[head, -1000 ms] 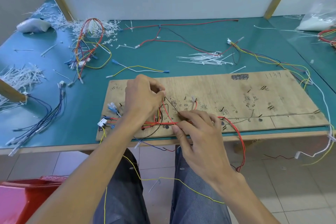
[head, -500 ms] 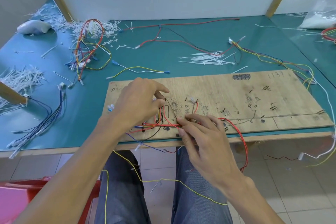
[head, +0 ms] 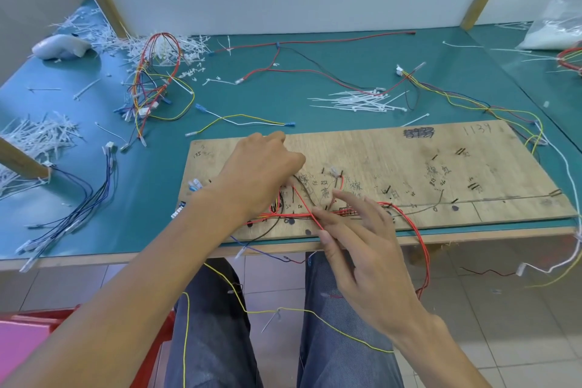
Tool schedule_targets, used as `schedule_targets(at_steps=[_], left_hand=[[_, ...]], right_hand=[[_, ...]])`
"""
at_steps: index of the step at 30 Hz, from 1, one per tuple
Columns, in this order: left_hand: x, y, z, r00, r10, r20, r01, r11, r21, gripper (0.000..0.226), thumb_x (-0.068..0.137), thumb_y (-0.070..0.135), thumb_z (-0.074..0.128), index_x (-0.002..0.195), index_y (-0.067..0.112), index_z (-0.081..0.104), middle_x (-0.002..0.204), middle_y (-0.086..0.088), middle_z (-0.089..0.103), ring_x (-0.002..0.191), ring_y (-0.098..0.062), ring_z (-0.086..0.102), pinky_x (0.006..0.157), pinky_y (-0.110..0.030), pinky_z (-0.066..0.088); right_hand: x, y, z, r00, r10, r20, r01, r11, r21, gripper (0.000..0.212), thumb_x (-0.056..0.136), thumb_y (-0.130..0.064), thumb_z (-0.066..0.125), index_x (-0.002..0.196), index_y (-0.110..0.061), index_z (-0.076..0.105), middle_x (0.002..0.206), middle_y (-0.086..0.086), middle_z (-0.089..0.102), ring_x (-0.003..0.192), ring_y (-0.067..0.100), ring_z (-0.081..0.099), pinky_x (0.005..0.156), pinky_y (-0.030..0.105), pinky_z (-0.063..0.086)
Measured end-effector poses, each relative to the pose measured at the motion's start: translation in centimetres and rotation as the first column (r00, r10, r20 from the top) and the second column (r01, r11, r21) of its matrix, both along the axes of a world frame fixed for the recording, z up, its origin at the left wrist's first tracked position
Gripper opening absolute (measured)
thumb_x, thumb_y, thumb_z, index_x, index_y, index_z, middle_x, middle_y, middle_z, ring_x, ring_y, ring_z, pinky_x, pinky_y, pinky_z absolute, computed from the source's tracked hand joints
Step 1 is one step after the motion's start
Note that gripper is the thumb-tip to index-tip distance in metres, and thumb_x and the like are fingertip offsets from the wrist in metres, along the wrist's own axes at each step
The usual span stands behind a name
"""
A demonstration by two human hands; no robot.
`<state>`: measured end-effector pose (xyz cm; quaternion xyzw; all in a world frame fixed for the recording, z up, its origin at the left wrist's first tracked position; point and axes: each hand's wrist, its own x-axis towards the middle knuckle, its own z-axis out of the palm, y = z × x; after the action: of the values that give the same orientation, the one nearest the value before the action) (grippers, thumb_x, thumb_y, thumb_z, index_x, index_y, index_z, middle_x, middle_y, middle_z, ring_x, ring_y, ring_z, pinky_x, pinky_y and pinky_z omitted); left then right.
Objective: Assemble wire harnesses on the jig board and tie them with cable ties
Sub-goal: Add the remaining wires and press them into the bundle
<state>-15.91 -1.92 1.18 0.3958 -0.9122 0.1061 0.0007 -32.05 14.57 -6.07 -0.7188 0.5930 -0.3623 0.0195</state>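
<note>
- The board (head: 409,167) lies along the bench's (head: 267,98) front edge.
- Red wires (head: 406,214) run over the board's front left part, and one loop hangs off the edge.
- The left hand (head: 261,173) covers the wires with its fingers curled under. I cannot tell whether it grips them.
- The right hand (head: 362,242) has its fingers spread, the tips touching the wires.
- Ties (head: 356,101) lie behind the board.

Two hands in play, left hand (head: 261,173) and right hand (head: 362,246), and just one jig board (head: 393,161). One loose pile of white cable ties (head: 359,101) behind it, too many to count singly. One coiled wire bundle (head: 154,85), one blue wire bundle (head: 91,198), one clear bag (head: 557,31) at far right.
</note>
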Motion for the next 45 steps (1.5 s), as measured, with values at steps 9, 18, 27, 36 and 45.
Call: schedule_targets(at_steps=[9, 18, 27, 36, 45], left_hand=[[-0.2, 3.3, -0.8, 0.996, -0.045, -0.082, 0.034, 0.991, -0.128, 0.005, 0.083, 0.023, 0.082, 0.085, 0.022, 0.077, 0.098, 0.003, 0.059, 0.105, -0.025, 0.049, 0.074, -0.037, 0.037], [0.0, 10.0, -3.3, 0.962, -0.143, -0.233, 0.156, 0.987, 0.039, 0.048, 0.08, 0.014, 0.082, 0.127, 0.009, 0.073, 0.126, -0.006, 0.074, 0.125, -0.026, 0.066, 0.107, -0.041, 0.052], [-1.6, 11.7, -3.1, 0.972, 0.036, -0.233, 0.003, 0.986, 0.165, 0.053, 0.072, 0.006, 0.084, 0.124, 0.005, 0.076, 0.125, -0.009, 0.075, 0.125, -0.025, 0.068, 0.108, -0.045, 0.054], [-2.7, 12.0, -3.9, 0.977, 0.126, -0.174, -0.091, 0.977, 0.192, 0.057, 0.103, 0.018, 0.041, 0.159, 0.01, 0.039, 0.163, -0.008, 0.044, 0.158, -0.022, 0.028, 0.13, -0.037, 0.009], [-2.4, 12.4, -3.4, 0.975, 0.122, -0.185, -0.084, 0.976, 0.2, 0.058, 0.093, 0.018, 0.056, 0.149, 0.006, 0.055, 0.15, -0.011, 0.059, 0.147, -0.025, 0.048, 0.127, -0.04, 0.03]], right_hand=[[-1.5, 1.5, -0.3, 0.981, -0.192, 0.022, 0.188, 0.975, 0.118, 0.026, 0.108, -0.034, 0.055, 0.09, -0.021, 0.071, 0.068, -0.008, 0.057, 0.064, 0.022, 0.052, 0.056, 0.043, 0.048], [-3.1, 1.8, 2.0, 0.962, -0.267, 0.061, 0.234, 0.918, 0.319, 0.02, 0.101, -0.045, 0.063, 0.092, -0.03, 0.071, 0.046, -0.008, 0.04, 0.049, 0.015, 0.034, 0.052, 0.041, 0.043], [-9.7, -0.5, 5.8, 0.939, -0.339, -0.047, 0.339, 0.903, 0.262, 0.017, 0.095, -0.039, 0.074, 0.082, -0.028, 0.07, 0.054, -0.007, 0.052, 0.053, 0.011, 0.05, 0.057, 0.039, 0.05], [-8.7, -0.6, 5.2, 0.93, -0.33, -0.161, 0.366, 0.869, 0.333, 0.017, 0.098, -0.036, 0.07, 0.085, -0.025, 0.068, 0.048, -0.009, 0.041, 0.058, 0.025, 0.052, 0.06, 0.04, 0.051], [-5.5, 6.2, 3.9, 0.888, -0.26, -0.379, 0.393, 0.858, 0.331, 0.016, 0.095, -0.024, 0.07, 0.106, -0.017, 0.078, 0.063, 0.005, 0.069, 0.056, 0.042, 0.065, 0.048, 0.044, 0.052]])
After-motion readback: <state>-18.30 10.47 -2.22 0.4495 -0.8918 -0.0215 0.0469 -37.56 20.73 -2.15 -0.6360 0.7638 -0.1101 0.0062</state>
